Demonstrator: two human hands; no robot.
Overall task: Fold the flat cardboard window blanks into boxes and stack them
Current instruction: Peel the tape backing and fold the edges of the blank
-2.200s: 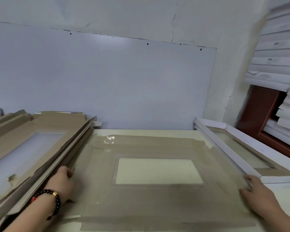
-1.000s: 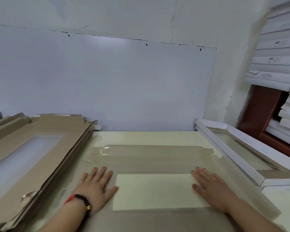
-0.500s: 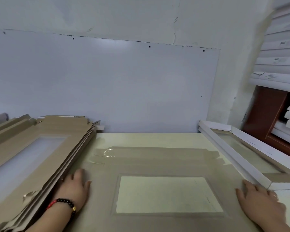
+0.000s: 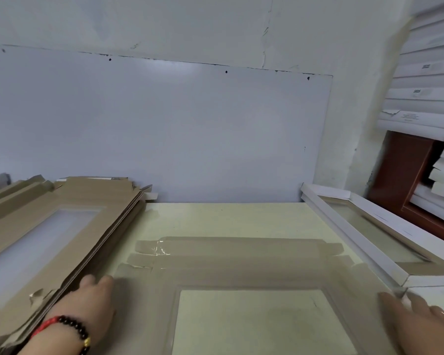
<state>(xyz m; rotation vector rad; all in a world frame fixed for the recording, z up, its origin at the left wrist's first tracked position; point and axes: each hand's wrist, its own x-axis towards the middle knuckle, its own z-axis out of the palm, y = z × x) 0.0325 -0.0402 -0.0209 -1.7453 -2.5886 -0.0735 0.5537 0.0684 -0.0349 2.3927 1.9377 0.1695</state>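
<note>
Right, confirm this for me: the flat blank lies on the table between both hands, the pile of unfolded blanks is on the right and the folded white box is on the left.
Not quite: the sides are swapped. The head view shows the pile of unfolded blanks on the left, beside the left hand, and the folded white box on the right, by the right hand. The flat blank does lie on the table between both hands.

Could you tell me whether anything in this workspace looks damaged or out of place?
One small thing: the stack of flat blanks on the left has a torn, curled scrap at its near edge. The blank on the table lies flat and looks intact, as does the folded box.
</note>
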